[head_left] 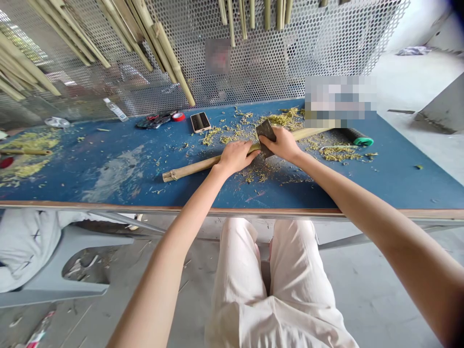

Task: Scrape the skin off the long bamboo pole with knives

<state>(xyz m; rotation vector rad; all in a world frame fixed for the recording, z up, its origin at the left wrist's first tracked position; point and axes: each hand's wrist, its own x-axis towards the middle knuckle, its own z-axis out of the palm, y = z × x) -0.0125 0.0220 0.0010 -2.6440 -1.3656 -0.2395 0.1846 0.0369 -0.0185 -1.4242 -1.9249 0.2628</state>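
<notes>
A bamboo pole [192, 168] lies slantwise on the blue table, its near end at the left and its far end running up to the right. My left hand [236, 155] is wrapped over the pole near its middle, pressing it down. Just to the right, my right hand [282, 143] grips a flat dark metal blade [266, 135], which looks like a scraper, set across the pole. Where the blade meets the bamboo is partly hidden by my fingers. Yellow-green shavings [290, 116] are scattered behind and around the pole.
A phone [200, 122], red tape [178, 117], a black bundle [154, 120] and a plastic bottle [115, 109] sit along the table's back. A dark tube with a green end [357, 137] lies right. Bamboo poles [174, 63] lean against a perforated metal screen [261, 63]. A seated person [29, 241] is at left.
</notes>
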